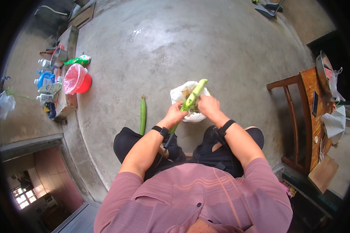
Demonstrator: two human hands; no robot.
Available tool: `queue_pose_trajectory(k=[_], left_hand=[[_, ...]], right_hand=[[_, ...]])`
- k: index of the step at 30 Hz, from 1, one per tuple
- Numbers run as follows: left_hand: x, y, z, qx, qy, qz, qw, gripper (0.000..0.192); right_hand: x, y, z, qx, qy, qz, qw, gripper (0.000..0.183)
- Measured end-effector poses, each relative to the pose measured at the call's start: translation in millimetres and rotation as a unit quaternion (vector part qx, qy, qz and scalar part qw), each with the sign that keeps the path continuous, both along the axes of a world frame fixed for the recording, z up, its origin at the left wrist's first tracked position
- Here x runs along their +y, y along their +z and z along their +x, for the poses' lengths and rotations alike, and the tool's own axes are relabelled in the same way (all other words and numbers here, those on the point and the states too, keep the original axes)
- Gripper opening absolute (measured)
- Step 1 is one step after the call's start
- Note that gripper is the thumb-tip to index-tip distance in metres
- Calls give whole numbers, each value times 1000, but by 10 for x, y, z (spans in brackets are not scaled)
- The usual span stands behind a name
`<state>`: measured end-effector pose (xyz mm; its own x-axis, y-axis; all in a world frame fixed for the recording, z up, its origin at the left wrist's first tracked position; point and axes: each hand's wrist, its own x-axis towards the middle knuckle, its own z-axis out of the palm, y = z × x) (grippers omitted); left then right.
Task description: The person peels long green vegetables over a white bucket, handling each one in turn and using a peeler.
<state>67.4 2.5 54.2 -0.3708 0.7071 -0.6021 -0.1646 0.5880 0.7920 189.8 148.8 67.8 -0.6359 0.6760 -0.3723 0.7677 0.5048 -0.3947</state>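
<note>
My left hand (176, 113) grips a long green gourd (196, 92), possibly a loofah, which slants up and away over a white plastic bag (179, 92). Its far part is pale, as if peeled; the near end below my hand is darker green. Dark green scraps lie in the bag, and some cling to the gourd. Close beside the gourd's right side, my right hand (209, 106) is curled and slightly blurred; whatever its fingers may hold is hidden. A second gourd (143, 115), whole and green-skinned, rests on the concrete floor to the left.
A red bucket (84, 84) with a pink liner stands at left by a ledge (68, 104) bearing several bottles and a metal basin (58, 57). To the right are a wooden chair (293, 122) and a phone (315, 103). A dustpan (264, 11) lies far off.
</note>
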Motion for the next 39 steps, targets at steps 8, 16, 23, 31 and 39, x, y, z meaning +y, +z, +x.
queue_pose_trajectory(k=[8, 16, 23, 31, 39], left_hand=[[46, -84, -62, -8, -10, -15, 1000, 51], [66, -43, -66, -47, 34, 59, 997, 57], [-40, -96, -143, -167, 18, 46, 985, 52], [47, 21, -87, -176, 16, 47, 983, 43], [-17, -29, -38, -111, 8, 44, 993, 47]], right_hand=[[-294, -71, 53, 11, 123, -27, 992, 23], [349, -130, 114, 2, -2, 5, 1000, 27], [75, -190, 94, 35, 101, -25, 994, 27], [337, -102, 120, 9, 32, -19, 999, 28], [28, -53, 68, 7, 100, -13, 995, 26]])
